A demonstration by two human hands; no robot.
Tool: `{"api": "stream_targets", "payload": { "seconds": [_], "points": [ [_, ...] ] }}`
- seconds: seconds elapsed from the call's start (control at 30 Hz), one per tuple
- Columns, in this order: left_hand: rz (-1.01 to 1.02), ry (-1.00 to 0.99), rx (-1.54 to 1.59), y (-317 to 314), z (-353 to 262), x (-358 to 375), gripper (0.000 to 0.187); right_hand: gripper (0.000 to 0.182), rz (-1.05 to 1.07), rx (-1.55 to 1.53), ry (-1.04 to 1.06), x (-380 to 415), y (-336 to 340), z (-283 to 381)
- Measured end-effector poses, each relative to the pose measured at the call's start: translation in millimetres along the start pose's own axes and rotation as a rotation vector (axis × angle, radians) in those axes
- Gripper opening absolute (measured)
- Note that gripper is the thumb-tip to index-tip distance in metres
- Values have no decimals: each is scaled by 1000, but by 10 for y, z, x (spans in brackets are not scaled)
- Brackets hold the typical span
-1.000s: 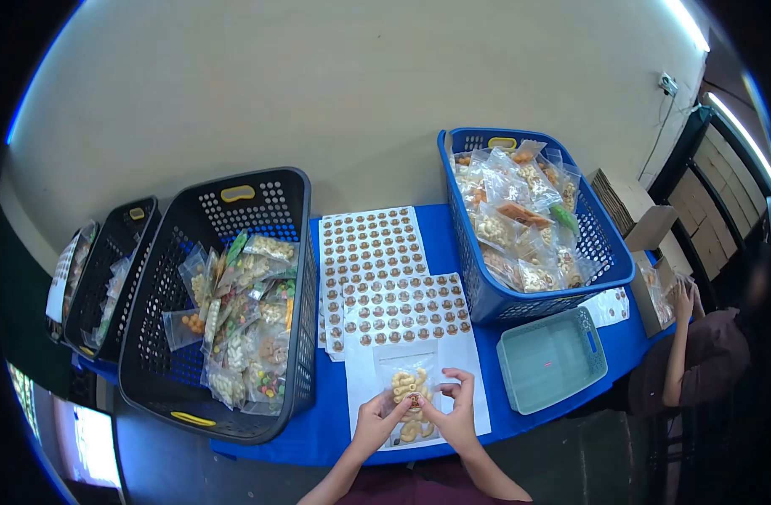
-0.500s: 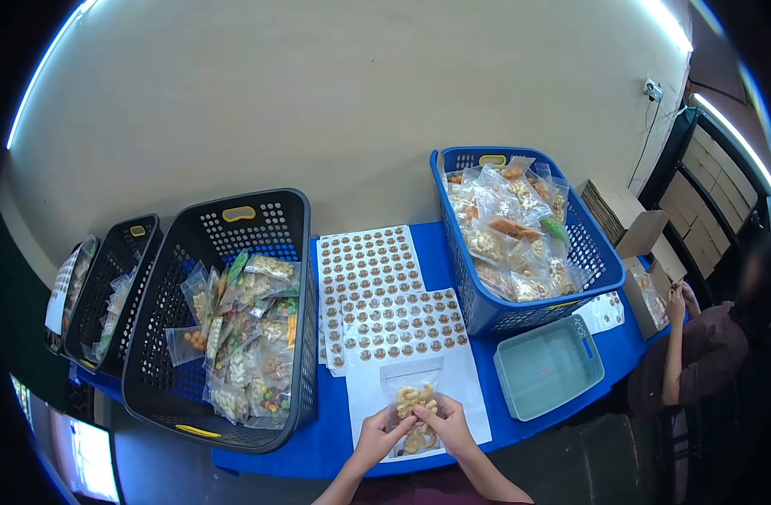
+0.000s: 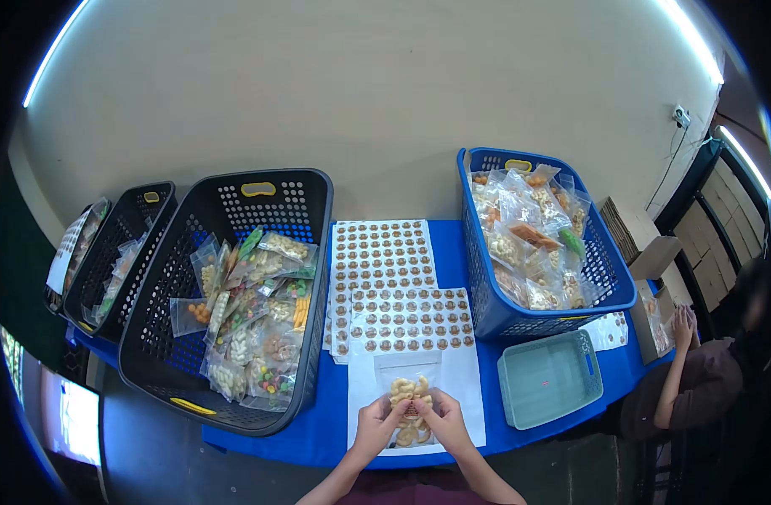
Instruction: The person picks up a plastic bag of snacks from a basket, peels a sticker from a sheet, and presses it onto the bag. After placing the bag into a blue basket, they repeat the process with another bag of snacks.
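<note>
A clear plastic bag of pale, curled snacks [image 3: 409,436] lies over the white sheet at the table's front edge. My left hand [image 3: 376,427] grips the bag's left side, and my right hand [image 3: 447,424] its right side. Both thumbs press on the bag's front, one on each side of a small round brown sticker [image 3: 412,410]. The fingers behind the bag are mostly hidden. Just beyond the bag are sticker sheets [image 3: 411,320] printed with rows of round brown labels.
A black basket [image 3: 316,252] of snack bags stands left, with smaller black baskets [image 3: 91,295] beyond it. On the right are a blue basket [image 3: 520,324] full of bags and a green plastic tray [image 3: 545,410]. Another person [image 3: 697,379] works beside a cardboard box [image 3: 659,332] at far right.
My thumbs have drawn slightly apart on the bag, and the sticker between them now shows. The camera view has shifted a little. The other person's hands have moved lower.
</note>
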State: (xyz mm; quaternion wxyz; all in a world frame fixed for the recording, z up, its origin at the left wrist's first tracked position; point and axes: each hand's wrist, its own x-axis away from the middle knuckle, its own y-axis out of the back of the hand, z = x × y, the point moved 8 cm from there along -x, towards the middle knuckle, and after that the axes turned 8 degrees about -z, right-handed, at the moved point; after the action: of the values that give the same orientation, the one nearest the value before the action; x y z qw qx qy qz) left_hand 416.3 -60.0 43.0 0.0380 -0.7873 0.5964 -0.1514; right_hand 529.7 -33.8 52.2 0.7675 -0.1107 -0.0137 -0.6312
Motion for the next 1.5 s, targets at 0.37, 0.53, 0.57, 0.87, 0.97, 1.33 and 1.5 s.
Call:
{"api": "stream_targets", "payload": {
  "seconds": [0.37,0.53,0.57,0.87,0.97,1.33,1.5],
  "points": [
    [3,-78,-98,-231,93,-95,28,27,-87,-137,-141,123,274,-59],
    [75,-269,-365,-467,39,-131,35,24,-50,-108,-176,152,584,-223],
    [109,-247,-362,-524,55,-140,35,23,-63,-61,-178,171,644,-206],
    [195,217,22,-1256,424,-199,24,24,-68,-20,-136,112,1242,-115],
    [219,205,-38,-1571,491,-252,23,26,-65,42,-92,75,1556,-18],
    [420,313,-47,-2911,801,-254,33,24,-309,-251,-116,97,2867,182],
    [464,355,-195,-3268,1003,-205,32,23,-307,-213,-125,50,3379,156]
  ]
}}
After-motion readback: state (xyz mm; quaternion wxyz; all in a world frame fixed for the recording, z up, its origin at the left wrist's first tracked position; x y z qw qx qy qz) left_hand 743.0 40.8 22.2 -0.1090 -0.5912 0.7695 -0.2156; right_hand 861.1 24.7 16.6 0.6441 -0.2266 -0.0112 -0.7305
